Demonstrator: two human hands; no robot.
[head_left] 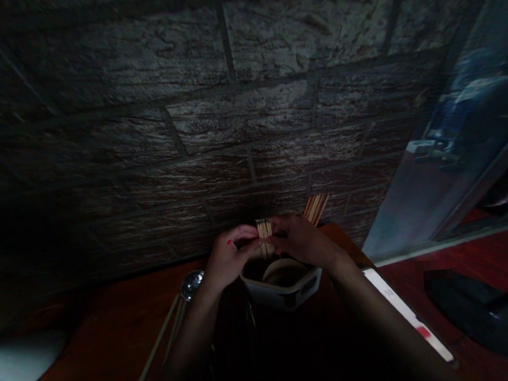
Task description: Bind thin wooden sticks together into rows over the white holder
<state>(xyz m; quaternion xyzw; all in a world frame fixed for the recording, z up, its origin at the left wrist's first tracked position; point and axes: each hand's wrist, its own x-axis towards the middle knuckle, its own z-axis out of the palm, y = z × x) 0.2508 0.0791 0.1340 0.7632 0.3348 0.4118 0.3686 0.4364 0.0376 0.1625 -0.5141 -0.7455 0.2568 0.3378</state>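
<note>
My left hand (pixel 227 258) and my right hand (pixel 300 240) meet above an angular, pale-rimmed container (pixel 285 299). Between their fingertips they pinch a small upright bundle of pale wooden sticks (pixel 265 235); it is too dark to tell what kind. Something curved, like a round rim (pixel 282 264), shows inside the container. Just behind my right hand, a bunch of thin orange-brown sticks (pixel 316 209) leans up to the right. Beside my left forearm lies a shiny round metal piece (pixel 192 285) with long pale rods (pixel 154 347) running toward me.
A rough brick-patterned wall (pixel 230 121) rises behind the reddish wooden table (pixel 102 334). A white object (pixel 26 361) lies at the left. Along the right edge is a white strip (pixel 407 313) with a red patch. A black base (pixel 491 318) stands on the red floor beside a glossy panel (pixel 418 188).
</note>
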